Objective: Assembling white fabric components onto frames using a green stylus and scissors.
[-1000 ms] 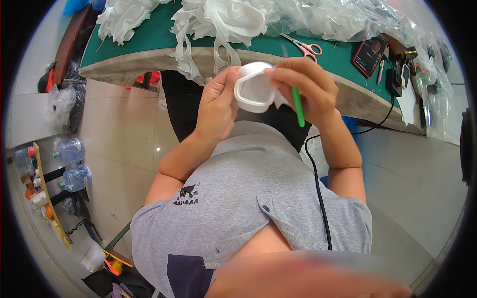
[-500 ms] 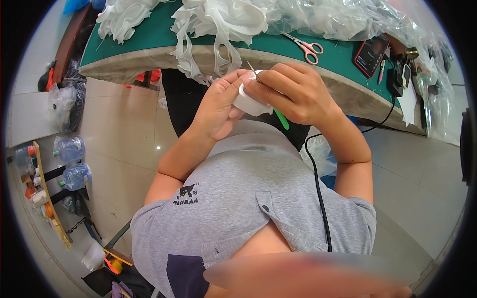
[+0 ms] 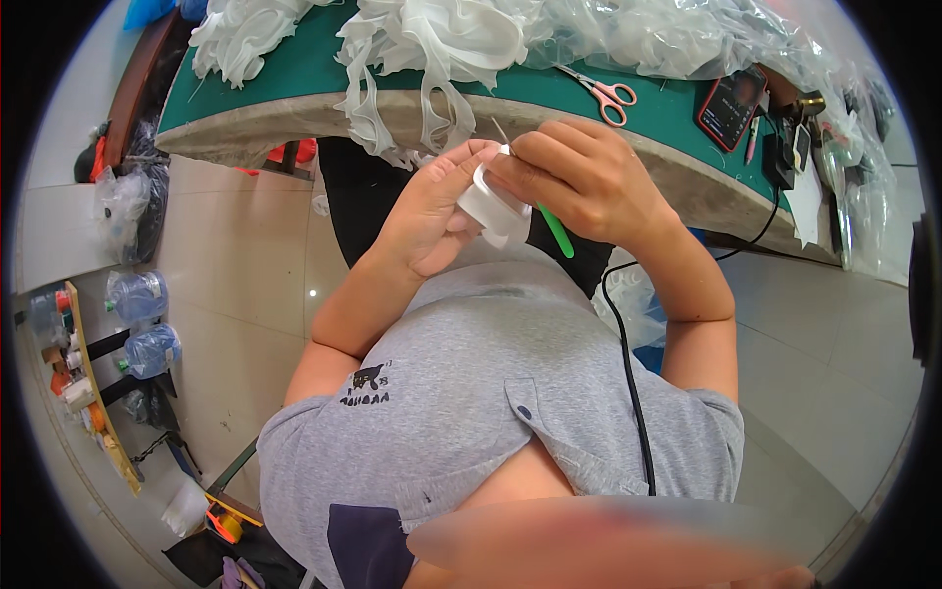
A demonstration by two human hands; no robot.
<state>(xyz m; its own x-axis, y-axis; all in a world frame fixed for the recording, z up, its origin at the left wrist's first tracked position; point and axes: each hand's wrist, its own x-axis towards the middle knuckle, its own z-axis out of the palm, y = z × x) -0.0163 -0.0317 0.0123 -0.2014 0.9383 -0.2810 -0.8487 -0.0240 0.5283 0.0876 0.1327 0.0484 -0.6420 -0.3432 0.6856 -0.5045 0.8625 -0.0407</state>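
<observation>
My left hand [image 3: 442, 201] is closed around a bent, smooth white piece [image 3: 491, 208], pinching it between thumb and fingers above my lap. My right hand [image 3: 584, 177] is closed on a slim tool with a green handle [image 3: 557, 232]; the handle sticks out below my fingers. A thin metal tip [image 3: 498, 128] shows above the right fingertips, and its join to the green handle is hidden by the hand. Both sets of fingertips meet at the upper edge of the white piece. More white, wavy pieces [image 3: 446, 44] lie piled on the table ahead, some hanging over its edge.
On the green tabletop [image 3: 285, 93] lie pink-handled scissors [image 3: 606, 96], a phone [image 3: 731, 108] and clear plastic bags [image 3: 667, 39]. A black cable [image 3: 628, 383] runs down my front. At left stand large water bottles [image 3: 147, 348] and a low shelf [image 3: 103, 393].
The white piece has turned in my left hand and shows a narrower, more folded side. The green handle has shifted slightly right and down with my right hand.
</observation>
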